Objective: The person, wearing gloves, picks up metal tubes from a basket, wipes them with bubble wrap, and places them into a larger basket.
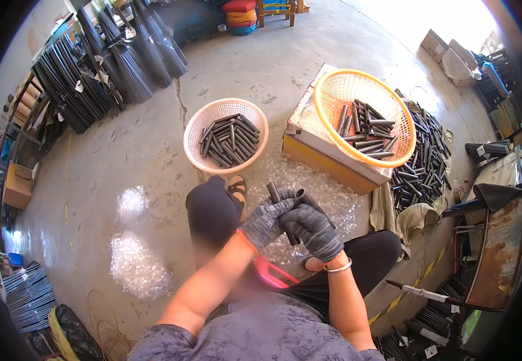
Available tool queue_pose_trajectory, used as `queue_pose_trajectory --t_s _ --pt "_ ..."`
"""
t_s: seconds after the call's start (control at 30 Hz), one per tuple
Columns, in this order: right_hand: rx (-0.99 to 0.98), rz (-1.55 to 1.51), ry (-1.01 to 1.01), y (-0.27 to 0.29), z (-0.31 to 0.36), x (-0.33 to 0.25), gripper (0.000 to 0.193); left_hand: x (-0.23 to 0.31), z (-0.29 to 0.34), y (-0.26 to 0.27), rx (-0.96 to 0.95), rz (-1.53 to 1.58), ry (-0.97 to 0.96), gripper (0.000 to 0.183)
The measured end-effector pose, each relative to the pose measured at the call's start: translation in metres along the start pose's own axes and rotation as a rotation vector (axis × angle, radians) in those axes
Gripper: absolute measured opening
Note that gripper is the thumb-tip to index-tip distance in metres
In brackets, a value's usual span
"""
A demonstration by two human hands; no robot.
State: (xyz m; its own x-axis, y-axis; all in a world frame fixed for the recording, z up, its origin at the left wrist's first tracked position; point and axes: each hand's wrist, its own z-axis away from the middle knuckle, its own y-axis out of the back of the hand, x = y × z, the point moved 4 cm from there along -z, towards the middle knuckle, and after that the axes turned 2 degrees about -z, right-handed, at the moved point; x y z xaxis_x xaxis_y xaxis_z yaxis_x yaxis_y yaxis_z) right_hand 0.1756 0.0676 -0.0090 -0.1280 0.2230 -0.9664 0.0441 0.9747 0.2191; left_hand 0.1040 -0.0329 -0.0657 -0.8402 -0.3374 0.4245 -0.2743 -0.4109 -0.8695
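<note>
My hands meet in front of my lap, both in grey knit gloves. My left hand point(266, 224) is closed around a short black tube point(273, 192), whose upper end sticks out above the fingers. My right hand point(314, 231) grips a second black tube point(310, 199), its open end pointing up toward the left hand. The fingers overlap, so the tubes' middles are hidden. Beyond my knee, a pale pink basket point(192, 147) holds many black tubes point(233, 141). An orange basket point(407, 153) with more black tubes point(369, 129) sits tilted on a cardboard box point(327, 157).
Clear plastic scraps point(339, 210) lie beneath my hands, with further piles point(137, 268) at left. A heap of black tubes point(420, 162) rests on sacking point(414, 222) at right. Bundled long black rods point(71, 87) lean at the far left. A rusty metal panel point(502, 246) stands at right.
</note>
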Motion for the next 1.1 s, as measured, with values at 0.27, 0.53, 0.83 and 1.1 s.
queue_pose_trajectory --t_s 0.27,0.53,0.83,1.1 --pt "0.019 -0.523 -0.193 0.015 0.010 -0.018 0.012 0.002 0.013 -0.008 -0.085 -0.076 0.061 0.029" --pt "0.578 -1.156 0.025 0.075 -0.002 -0.034 0.007 0.042 0.034 0.012 0.250 -0.057 -0.095 0.018" --pt "0.356 -0.936 0.370 0.086 -0.014 -0.108 0.025 0.016 0.032 -0.005 0.105 -0.495 0.015 0.044" --pt "0.238 -0.935 0.421 0.135 -0.027 -0.151 0.026 -0.015 0.006 -0.009 -0.025 -0.839 0.121 0.016"
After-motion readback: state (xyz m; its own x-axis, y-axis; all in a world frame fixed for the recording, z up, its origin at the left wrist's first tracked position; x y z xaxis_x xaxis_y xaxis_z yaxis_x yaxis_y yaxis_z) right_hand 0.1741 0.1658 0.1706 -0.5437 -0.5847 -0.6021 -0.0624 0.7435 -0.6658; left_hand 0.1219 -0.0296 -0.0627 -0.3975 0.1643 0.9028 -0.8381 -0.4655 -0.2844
